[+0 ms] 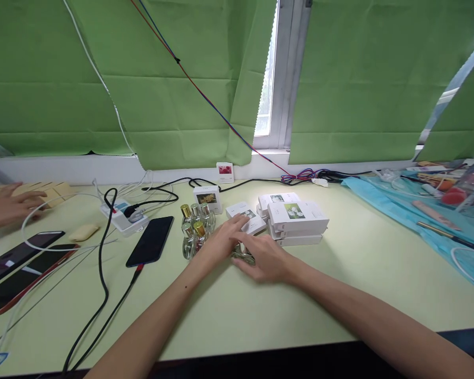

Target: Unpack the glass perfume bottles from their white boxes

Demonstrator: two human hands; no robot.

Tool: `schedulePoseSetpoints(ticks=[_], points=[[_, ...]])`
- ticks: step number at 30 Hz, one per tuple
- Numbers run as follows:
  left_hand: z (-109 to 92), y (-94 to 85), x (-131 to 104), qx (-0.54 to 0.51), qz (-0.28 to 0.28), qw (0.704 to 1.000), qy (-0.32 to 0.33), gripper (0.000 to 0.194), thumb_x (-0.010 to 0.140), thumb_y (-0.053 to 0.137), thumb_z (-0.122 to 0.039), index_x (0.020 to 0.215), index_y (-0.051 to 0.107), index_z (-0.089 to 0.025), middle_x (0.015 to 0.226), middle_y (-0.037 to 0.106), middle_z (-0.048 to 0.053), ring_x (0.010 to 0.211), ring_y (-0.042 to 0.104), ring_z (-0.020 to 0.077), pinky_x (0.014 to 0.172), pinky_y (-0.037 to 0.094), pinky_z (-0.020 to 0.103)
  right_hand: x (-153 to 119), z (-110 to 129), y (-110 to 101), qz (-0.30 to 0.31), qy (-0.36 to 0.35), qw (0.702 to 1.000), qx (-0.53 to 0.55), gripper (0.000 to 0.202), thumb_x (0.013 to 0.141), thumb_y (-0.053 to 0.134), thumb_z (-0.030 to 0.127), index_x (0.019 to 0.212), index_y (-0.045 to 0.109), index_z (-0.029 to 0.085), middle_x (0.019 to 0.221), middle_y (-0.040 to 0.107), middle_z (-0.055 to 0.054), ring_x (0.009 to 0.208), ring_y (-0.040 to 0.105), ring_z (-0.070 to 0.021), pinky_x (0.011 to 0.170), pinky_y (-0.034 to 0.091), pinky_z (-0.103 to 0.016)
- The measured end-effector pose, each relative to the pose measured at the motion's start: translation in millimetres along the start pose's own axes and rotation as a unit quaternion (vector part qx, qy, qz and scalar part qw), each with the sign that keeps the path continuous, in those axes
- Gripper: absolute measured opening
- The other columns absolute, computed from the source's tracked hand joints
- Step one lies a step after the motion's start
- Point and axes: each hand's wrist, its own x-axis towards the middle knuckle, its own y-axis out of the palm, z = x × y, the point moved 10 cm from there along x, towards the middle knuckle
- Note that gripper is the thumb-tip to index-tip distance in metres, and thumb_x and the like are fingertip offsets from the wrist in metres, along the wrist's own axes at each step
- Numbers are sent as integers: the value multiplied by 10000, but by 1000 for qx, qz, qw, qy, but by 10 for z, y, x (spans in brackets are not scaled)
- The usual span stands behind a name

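My right hand (266, 258) is closed on a clear glass perfume bottle (243, 255) low over the table, its fingers hiding much of the glass. Against it lies my left hand (224, 238), fingers together and curled near the edge of a flat white box (248, 217) with a flower picture; what they grip is hidden. To the left stand several perfume bottles (197, 223) with gold and silver caps. Behind them is an upright white box (207, 198) with a picture. Just right of my hands, white boxes (298, 218) are stacked.
Left are a phone on a cable (150, 242), a power strip (123, 217) and two more phones (27, 273). Another person's hand (11, 205) rests on yellowish boxes (59, 190). A small box (225, 172) leans at the back. A blue sheet (403, 205) bears clutter at right.
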Motion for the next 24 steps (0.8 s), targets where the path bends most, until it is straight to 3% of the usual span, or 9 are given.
schedulePoseSetpoints(ticks=[4,10,17,24], points=[[-100,-7,3,-21,19,1000,-6,404,844,474,-139,1172,674,-264,1171,700,54,897,655,217,783,525,310,4,-16,0,10,23,1000,11,416,940,593,264,1326,464,179,867,715,-35,663,599,-174,615,341,-273],[-118,-4,-3,-36,17,999,-10,356,882,419,-142,1139,655,-215,1066,690,67,958,624,231,816,491,327,0,-57,6,-6,41,999,34,386,943,577,258,1307,476,179,915,710,-41,659,578,-166,640,360,-274],[-12,-26,-20,-17,-25,999,-44,397,917,410,-196,1255,617,-220,988,694,65,905,645,228,748,475,311,-8,-95,7,-8,49,998,48,466,935,587,251,1370,431,192,965,717,-44,665,595,-161,617,338,-252],[-22,-36,-17,-35,-47,998,-23,434,856,438,-137,1259,565,-239,980,642,68,831,606,212,674,446,299,-12,-74,-9,-12,32,998,51,412,931,585,238,1321,454,207,958,728,-38,673,615,-165,631,359,-257]])
